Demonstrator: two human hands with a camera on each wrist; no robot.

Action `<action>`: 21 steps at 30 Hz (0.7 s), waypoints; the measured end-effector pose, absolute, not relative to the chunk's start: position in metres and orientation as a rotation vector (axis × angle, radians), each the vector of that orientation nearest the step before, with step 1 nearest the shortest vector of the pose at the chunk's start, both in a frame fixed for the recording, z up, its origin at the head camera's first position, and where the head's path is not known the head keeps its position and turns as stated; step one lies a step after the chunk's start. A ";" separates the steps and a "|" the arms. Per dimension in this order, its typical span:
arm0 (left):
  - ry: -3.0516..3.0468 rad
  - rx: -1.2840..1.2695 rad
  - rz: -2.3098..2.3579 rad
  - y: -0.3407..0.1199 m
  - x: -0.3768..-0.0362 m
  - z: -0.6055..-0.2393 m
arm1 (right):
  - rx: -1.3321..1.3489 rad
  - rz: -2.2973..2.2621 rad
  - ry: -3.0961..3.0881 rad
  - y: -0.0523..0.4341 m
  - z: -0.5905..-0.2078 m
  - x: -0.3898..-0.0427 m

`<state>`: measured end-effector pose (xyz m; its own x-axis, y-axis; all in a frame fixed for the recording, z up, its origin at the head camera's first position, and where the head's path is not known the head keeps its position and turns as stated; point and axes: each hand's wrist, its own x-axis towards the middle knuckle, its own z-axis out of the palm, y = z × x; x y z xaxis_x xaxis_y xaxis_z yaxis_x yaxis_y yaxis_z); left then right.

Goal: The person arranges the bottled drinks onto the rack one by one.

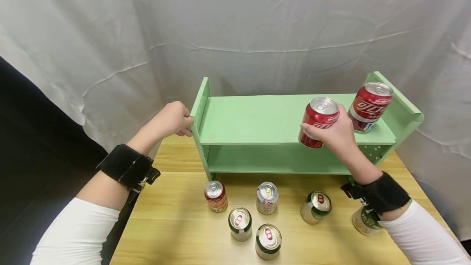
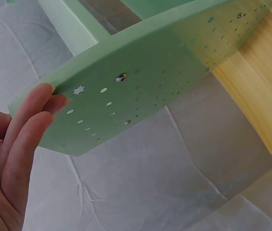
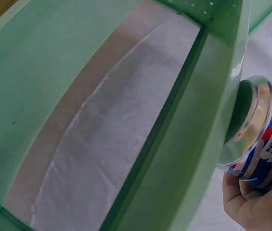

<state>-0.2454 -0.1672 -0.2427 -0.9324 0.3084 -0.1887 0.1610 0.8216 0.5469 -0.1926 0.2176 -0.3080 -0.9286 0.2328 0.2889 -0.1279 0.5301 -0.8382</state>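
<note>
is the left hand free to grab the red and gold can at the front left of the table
Probably yes. The left hand only rests against the green shelf's side panel and holds nothing, and the red and gold can stands in the open on the table, nothing blocking it.

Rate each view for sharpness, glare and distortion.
Head view: even, soft light, sharp, slight wide-angle bend on the green shelf. Left wrist view: shelf side panel close and a bit soft. Right wrist view: the held red can shows glare on its rim, edges warped.

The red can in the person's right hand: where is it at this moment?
In the head view, the right hand holds the red can over the green shelf's top board, right of centre, beside the second red can.
</note>
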 end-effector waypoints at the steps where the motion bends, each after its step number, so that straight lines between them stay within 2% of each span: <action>1: 2.735 0.359 0.785 -0.167 -0.245 -0.242 | -0.091 1.366 -2.407 0.218 -0.308 -0.194; 21: 2.735 0.335 0.766 -0.174 -0.239 -0.237 | -0.051 1.437 -2.428 0.225 -0.306 -0.240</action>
<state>-0.2391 -0.1743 -0.2368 -0.9337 0.2940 -0.2042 0.1452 0.8324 0.5348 -0.2402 0.2249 -0.3063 -0.9487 0.1903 0.2527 -0.1299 0.4941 -0.8597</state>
